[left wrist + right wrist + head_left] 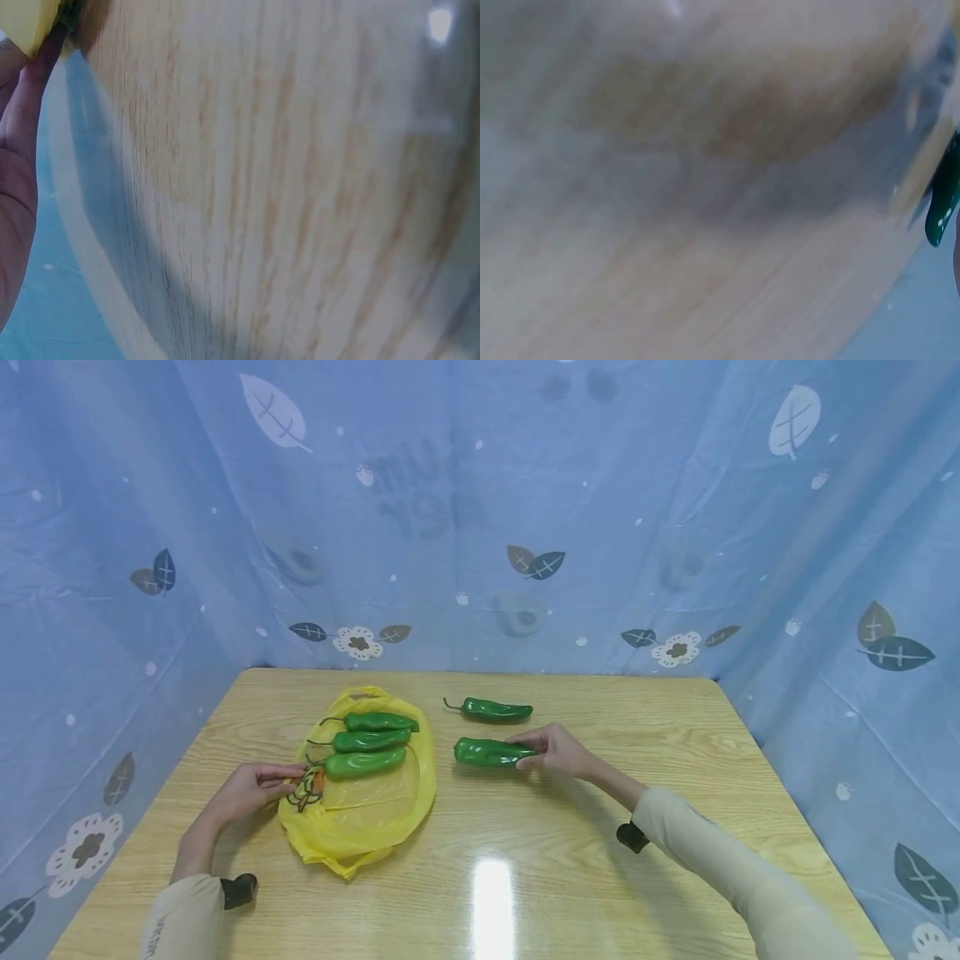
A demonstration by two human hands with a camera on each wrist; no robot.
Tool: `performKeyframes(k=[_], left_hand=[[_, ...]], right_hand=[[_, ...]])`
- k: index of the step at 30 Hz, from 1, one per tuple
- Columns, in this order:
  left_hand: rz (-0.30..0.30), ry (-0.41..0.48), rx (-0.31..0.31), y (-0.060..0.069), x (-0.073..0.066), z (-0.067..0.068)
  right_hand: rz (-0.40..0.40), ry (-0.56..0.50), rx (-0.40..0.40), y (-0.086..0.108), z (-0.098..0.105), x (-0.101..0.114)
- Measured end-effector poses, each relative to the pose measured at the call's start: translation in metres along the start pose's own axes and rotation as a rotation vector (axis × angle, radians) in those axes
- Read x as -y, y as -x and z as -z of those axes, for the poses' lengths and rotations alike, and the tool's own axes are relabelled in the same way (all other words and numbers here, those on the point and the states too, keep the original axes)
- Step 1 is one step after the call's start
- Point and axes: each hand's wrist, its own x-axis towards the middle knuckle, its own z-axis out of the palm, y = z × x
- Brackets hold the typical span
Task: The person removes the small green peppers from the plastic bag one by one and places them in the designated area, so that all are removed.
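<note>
A yellow plastic bag [423, 752] lies spread on the table at left, its rim rolled up in a ring. Three long green peppers [365, 764] lie side by side on it, stems to the left. My left hand [251, 789] pinches the bag's left edge, beside a crumpled patch of orange and dark markings [309, 785]. My right hand [553, 752] holds a thicker green pepper [483, 752] by its right end, thumb and fingers on opposite sides. That pepper also shows at the right wrist view's edge. Just behind it lies another green pepper [495, 710] with a curved stem.
The wooden table [600, 893] reaches back to a blue patterned curtain [480, 527], which also hangs along both sides. A bright light reflection [492, 906] shows near the front. Black wrist devices [632, 837] sit at the cuffs of the light sleeves.
</note>
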Motion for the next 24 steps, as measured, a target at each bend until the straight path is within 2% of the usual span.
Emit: performKeyframes(k=[7,10,15,24], left_hand=[[0.016,-0.005,-0.011,0.001,0.0,-0.001],[0.011,-0.019,-0.017,0.001,0.0,-0.001],[0.002,-0.04,-0.027,0.001,0.0,-0.001],[0.0,-0.021,-0.025,0.002,-0.002,-0.002]], right_hand=[[-0.007,0.029,-0.003,-0.018,0.007,-0.007],[-0.023,0.046,0.01,-0.023,0.01,-0.006],[-0.037,0.038,-0.014,-0.033,0.016,-0.009],[-0.032,0.022,0.028,-0.039,0.016,-0.018]])
